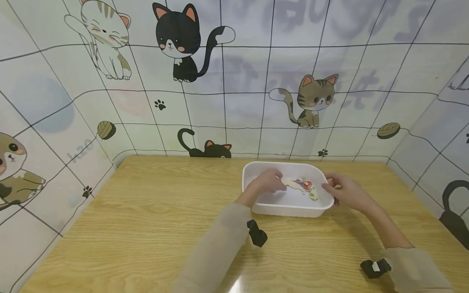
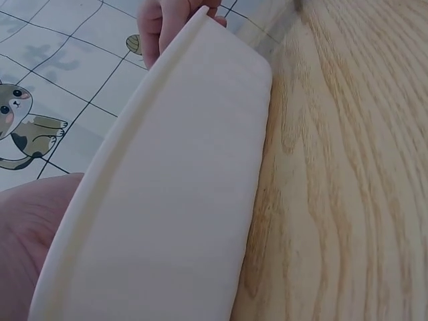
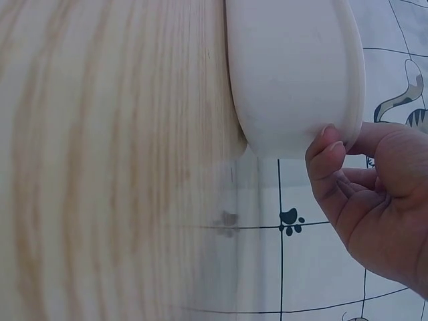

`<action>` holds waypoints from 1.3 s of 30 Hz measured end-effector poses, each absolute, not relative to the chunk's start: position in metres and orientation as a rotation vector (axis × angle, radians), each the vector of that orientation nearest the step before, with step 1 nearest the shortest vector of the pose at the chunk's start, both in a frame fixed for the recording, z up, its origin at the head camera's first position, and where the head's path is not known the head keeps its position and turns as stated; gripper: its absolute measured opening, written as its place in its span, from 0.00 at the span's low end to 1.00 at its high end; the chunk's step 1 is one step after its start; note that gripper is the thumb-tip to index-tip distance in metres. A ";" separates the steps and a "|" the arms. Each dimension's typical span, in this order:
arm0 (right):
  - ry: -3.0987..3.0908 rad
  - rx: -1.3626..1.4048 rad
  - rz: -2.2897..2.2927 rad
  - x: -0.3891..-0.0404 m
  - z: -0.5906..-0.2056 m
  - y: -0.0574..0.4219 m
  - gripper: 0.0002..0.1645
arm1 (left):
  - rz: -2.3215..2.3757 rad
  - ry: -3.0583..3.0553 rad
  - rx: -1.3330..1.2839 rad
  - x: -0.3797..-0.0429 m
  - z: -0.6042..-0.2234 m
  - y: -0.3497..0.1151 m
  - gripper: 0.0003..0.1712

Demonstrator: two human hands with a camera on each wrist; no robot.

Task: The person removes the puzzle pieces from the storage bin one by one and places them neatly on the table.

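Note:
A white plastic bin (image 1: 289, 211) with rounded corners stands on the table. My left hand (image 1: 269, 182) reaches over its near left side, fingers down inside, holding the near end of a pale, flat, wood-coloured piece (image 1: 294, 185). Beside that piece lie several small colourful bits (image 1: 305, 185), too small to make out. In the left wrist view the bin's outer wall (image 2: 167, 167) hides the fingers of that hand. My right hand (image 1: 346, 191) grips the bin's right end, thumb and fingers pinching the rim, as the right wrist view also shows at the fingers (image 3: 328, 150).
The bin rests toward the back right of a wooden table (image 1: 146, 219). A white grid-patterned cloth (image 1: 245, 106) printed with cats hangs behind and at both sides. Black straps with small devices (image 1: 258, 234) are on both wrists, over beige sleeves.

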State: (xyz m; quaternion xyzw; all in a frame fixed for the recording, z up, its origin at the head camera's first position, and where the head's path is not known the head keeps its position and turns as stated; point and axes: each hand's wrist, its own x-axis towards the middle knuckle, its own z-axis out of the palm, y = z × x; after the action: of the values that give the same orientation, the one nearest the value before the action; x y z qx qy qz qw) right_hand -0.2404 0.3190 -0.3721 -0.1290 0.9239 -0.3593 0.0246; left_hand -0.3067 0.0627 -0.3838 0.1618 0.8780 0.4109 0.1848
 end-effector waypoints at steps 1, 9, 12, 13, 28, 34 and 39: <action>2.858 -0.400 -1.114 -0.240 -0.372 0.319 0.26 | 1.124 2.489 0.460 -0.308 -0.384 0.064 0.29; 2.849 -0.428 -1.161 -0.239 -0.372 0.319 0.25 | 0.993 2.579 0.468 -0.309 -0.385 0.069 0.14; 2.855 -0.438 -1.155 -0.239 -0.372 0.318 0.25 | 0.983 2.597 0.458 -0.307 -0.384 0.069 0.11; 2.857 -0.440 -1.151 -0.240 -0.372 0.318 0.24 | 0.977 2.601 0.456 -0.306 -0.384 0.068 0.11; 2.829 -0.427 -1.162 -0.240 -0.372 0.322 0.26 | 1.286 2.437 0.506 -0.308 -0.388 0.067 0.06; 2.834 -0.453 -1.174 -0.239 -0.372 0.321 0.25 | 1.476 2.352 0.516 -0.311 -0.389 0.067 0.05; 2.848 -0.444 -1.158 -0.238 -0.373 0.320 0.24 | 1.510 2.376 0.527 -0.311 -0.389 0.066 0.08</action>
State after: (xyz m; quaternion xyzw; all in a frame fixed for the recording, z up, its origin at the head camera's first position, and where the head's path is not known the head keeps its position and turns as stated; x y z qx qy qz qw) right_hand -0.2384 0.3203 -0.3725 -0.1429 0.9167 -0.3728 0.0176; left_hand -0.3114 0.0662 -0.3893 0.1824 0.8217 0.5220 0.1382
